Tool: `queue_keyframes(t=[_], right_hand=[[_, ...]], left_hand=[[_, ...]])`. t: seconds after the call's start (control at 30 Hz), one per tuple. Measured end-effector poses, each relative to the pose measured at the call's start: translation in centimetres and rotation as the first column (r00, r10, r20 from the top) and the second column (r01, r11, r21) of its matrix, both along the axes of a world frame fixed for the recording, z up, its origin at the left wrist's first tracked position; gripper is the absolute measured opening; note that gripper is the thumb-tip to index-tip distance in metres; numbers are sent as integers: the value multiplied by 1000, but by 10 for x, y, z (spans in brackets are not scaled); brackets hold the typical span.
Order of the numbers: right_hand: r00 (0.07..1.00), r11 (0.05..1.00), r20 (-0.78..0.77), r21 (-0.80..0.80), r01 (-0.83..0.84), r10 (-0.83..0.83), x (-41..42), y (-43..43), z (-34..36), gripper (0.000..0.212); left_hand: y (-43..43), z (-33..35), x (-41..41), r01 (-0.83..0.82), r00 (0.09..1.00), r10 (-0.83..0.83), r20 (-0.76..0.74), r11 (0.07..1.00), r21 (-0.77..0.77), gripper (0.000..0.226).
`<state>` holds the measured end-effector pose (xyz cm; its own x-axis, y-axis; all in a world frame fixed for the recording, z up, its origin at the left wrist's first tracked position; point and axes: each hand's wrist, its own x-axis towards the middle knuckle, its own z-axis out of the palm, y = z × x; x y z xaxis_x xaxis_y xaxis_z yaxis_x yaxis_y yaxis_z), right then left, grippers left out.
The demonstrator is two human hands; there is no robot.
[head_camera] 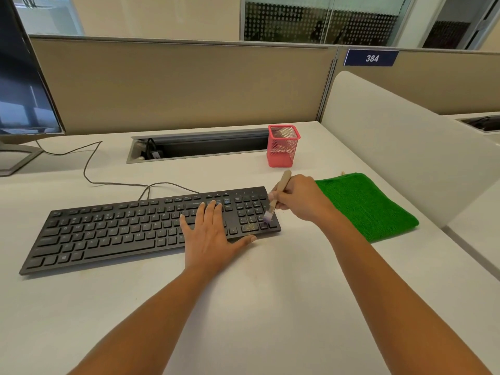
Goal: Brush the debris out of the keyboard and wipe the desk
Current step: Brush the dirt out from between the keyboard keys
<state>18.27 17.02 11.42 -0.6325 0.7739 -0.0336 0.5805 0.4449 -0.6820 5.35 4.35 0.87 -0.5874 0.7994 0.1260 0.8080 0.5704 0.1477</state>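
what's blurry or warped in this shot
Head view: the wide-angle lens bends the partition top and tilts the monitor; the brush in the right hand is slightly blurred; light is soft, with faint shadows under the left hand and keyboard.

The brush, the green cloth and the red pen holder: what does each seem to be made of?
Brush: pale matte handle, probably wood; purplish bristles, perhaps synthetic. Green cloth: soft textile, likely microfibre, by its fine ribbed nap. Red pen holder: probably painted wire mesh, since its walls are a see-through grid.
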Motion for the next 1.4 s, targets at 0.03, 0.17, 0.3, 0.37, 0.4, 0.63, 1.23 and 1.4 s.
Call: queue_keyframes(t=[0.03,0.17,0.3,0.37,0.4,0.63,1.23,1.4], right_hand=[[999,998,-5,46,36,-35,0,0,-1,20],[999,991,32,127,40,-44,-4,-8,-10,24],[995,992,60,97,-85,79,-13,-21,-14,23],[994,993,9,28,-112,112,-15,-23,-13,21],[994,994,-19,-10,-112,112,-14,-21,-12,20],[997,988,67,147,-36,26,3,-2,-2,20],[994,969,40,232,87,-99,-18,-21,-26,33],[981,982,184,187,19,-54,-11,-22,-13,26]], left_hand=[[0,0,0,1,1000,-1,-1,1000,4,123],[0,0,-1,3,1000,-3,-1,1000,-1,123],[0,1,0,5,1000,-5,-3,1000,-10,124],[0,1,0,5,1000,-5,0,1000,-12,124],[0,1,0,5,1000,-5,1,1000,-12,124],[0,1,0,5,1000,-5,1,1000,-13,124],[0,2,0,7,1000,-6,9,1000,-27,129],[-1,4,1,9,1000,-8,20,1000,-29,139]])
